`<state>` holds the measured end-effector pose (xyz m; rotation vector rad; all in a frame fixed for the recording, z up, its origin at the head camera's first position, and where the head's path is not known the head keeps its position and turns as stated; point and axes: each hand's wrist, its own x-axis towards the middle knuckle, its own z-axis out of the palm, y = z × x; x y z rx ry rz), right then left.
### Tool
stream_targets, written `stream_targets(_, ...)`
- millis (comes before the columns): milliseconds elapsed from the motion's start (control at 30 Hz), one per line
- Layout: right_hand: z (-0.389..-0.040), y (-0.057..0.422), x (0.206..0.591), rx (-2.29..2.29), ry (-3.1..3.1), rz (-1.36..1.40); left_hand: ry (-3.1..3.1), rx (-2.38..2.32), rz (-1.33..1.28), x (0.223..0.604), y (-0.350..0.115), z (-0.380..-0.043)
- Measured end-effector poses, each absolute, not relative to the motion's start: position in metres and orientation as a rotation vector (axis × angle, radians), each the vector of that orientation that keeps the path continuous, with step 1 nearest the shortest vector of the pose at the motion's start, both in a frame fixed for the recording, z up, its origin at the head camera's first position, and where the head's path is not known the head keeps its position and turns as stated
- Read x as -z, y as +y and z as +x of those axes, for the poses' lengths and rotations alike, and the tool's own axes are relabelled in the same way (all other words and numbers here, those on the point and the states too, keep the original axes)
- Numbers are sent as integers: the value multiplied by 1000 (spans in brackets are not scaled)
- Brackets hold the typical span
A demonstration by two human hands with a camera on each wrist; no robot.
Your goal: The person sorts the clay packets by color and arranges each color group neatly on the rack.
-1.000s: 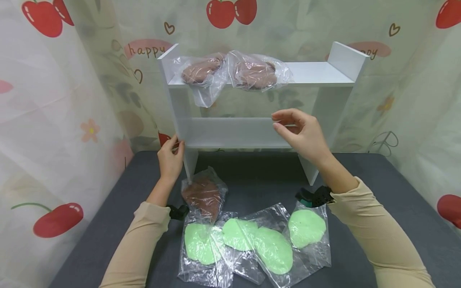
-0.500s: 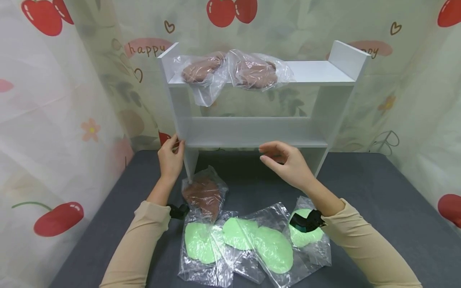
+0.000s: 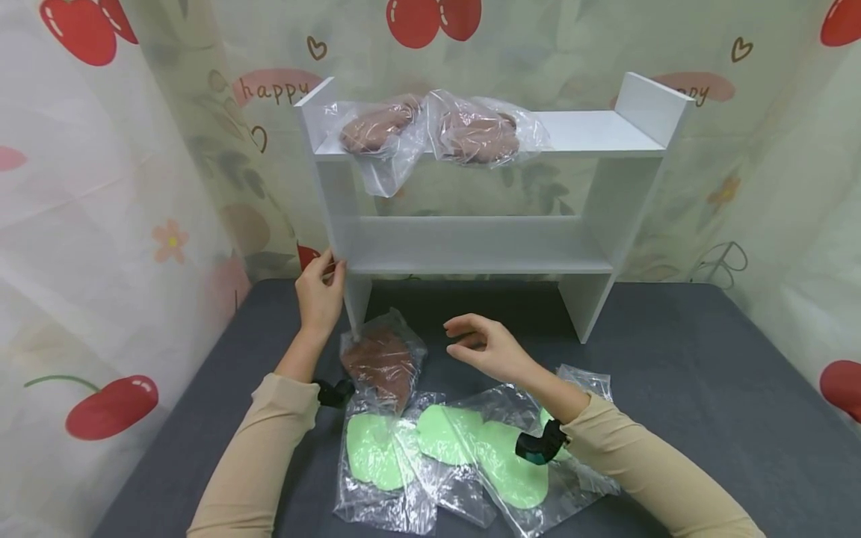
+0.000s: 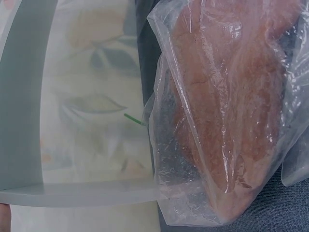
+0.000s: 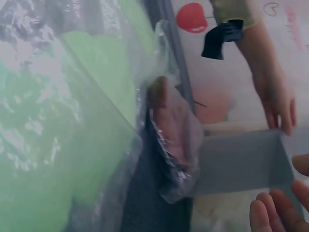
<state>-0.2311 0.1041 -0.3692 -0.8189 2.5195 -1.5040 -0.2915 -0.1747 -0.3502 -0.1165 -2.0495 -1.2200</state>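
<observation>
My left hand (image 3: 318, 299) pinches the left side panel of a white two-tier shelf (image 3: 471, 250), at the height of its lower board. My right hand (image 3: 489, 348) hovers over the table in front of the shelf, thumb and fingers loosely curved with a gap between them and nothing held. To its left, a clear plastic bag with a brown lump (image 3: 381, 362) lies by the shelf's left foot. Clear bags with flat light-green pieces (image 3: 513, 463) lie overlapping nearer me, partly under my right forearm. The left wrist view shows the brown lump (image 4: 227, 111) up close.
Two more bagged brown lumps, one at the left (image 3: 380, 128) and one further right (image 3: 480, 138), rest on the shelf's top board, one bag hanging over its front edge. A dark grey cloth (image 3: 673, 373) covers the table. Patterned curtains (image 3: 101, 224) enclose the sides and back.
My right hand has come down and leftward from in front of the shelf's lower board to above the table, near the bagged brown lump. My left hand stays on the side panel.
</observation>
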Motion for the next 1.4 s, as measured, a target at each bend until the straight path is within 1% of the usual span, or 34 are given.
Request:
stream_targets(300,-241,84,393,1486,2434,-678,-2048,1212,-122,351,-175,-292)
stream_targets(500,-244,71,403,1533,2364,-517,-2049,1210,-121,352,-175,-293)
stream_targets(800,-249,52,415,1612,2304,-354,-2047,1214,-113,352,-175,-294)
stream_targets(1133,-254,35,426,1567,2341,-296,-2044,1214,-118,353,-175,-294)
stream_targets(1400,-254,24,431,1530,2347,-308,-2040,1207,-117,352,-175,-293)
